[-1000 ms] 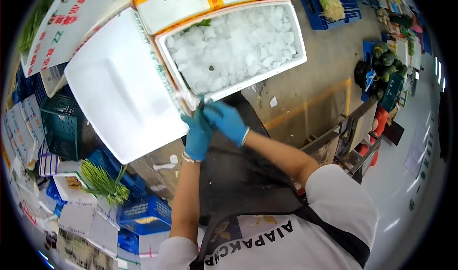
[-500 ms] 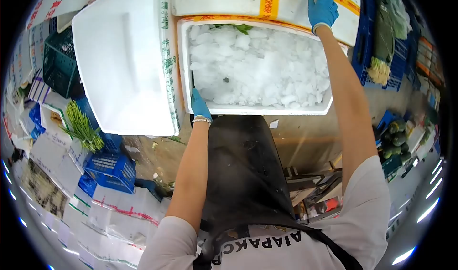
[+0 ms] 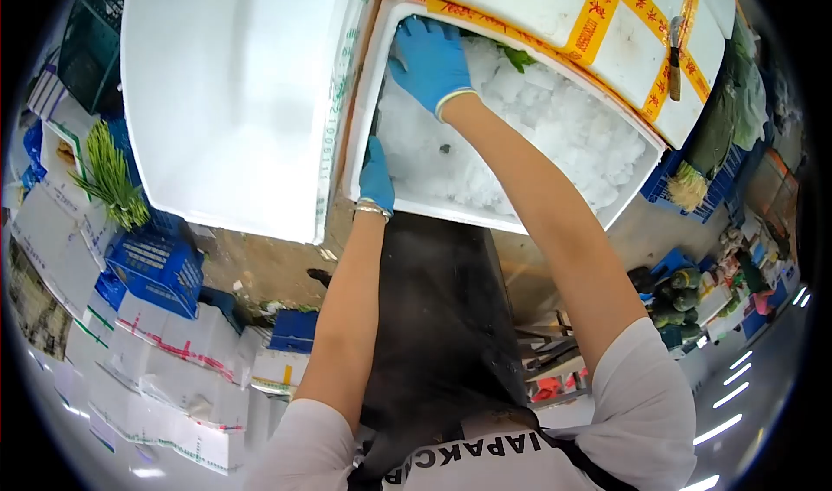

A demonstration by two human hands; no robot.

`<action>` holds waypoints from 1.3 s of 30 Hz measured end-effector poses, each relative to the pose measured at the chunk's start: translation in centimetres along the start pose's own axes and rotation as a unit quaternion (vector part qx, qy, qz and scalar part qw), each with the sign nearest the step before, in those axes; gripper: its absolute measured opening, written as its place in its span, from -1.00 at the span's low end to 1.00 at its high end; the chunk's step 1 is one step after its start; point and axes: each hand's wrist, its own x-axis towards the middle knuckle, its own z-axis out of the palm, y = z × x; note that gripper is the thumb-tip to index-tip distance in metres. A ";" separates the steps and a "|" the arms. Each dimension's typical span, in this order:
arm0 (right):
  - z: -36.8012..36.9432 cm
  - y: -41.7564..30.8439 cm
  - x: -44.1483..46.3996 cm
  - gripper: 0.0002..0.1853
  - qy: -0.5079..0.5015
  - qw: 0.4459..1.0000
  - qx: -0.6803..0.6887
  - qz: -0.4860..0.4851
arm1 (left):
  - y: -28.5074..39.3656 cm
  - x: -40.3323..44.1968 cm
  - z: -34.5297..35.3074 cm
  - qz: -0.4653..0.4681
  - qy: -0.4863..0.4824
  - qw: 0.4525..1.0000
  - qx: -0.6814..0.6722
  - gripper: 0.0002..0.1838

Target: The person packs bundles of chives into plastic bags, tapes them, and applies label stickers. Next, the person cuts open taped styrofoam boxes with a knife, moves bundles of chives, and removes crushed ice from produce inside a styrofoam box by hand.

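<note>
A white foam box (image 3: 637,201) full of crushed ice (image 3: 555,131) lies in front of me, with green leaves (image 3: 518,58) poking out at its far side. My right hand (image 3: 429,62), in a blue glove, is inside the far left corner, fingers spread over the ice. At the near left corner, my left hand (image 3: 377,179), also gloved in blue, grips the box wall; its fingertips are partly hidden. A knife (image 3: 675,58) with a wooden handle rests on the taped lid of a closed foam box (image 3: 637,40) behind.
A large white foam piece (image 3: 230,101) sits immediately left of the ice box. Blue crates (image 3: 160,266), green stalks (image 3: 108,175) and stacked white cartons (image 3: 173,344) fill the left side. Another blue crate (image 3: 706,196) with wrapped greens stands at right.
My right hand has left the closed box's lid and reached into the ice box's far left corner. The knife now shows on that lid. My left hand stays at the near left corner.
</note>
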 end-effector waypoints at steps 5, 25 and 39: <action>-1.4 1.4 -1.0 -0.60 -0.075 0.996 -0.018 -0.054 | 0.4 -2.2 0.5 0.067 0.027 0.994 0.084 -0.38; -4.0 -4.9 -5.8 -0.80 -0.104 0.969 0.070 -0.212 | 0.2 -3.8 1.6 0.222 0.130 0.903 0.345 -0.34; -4.9 -3.3 -7.6 -0.60 -0.162 0.942 -0.064 -0.287 | 1.7 -4.1 -2.0 -0.075 -0.012 0.992 0.104 -0.27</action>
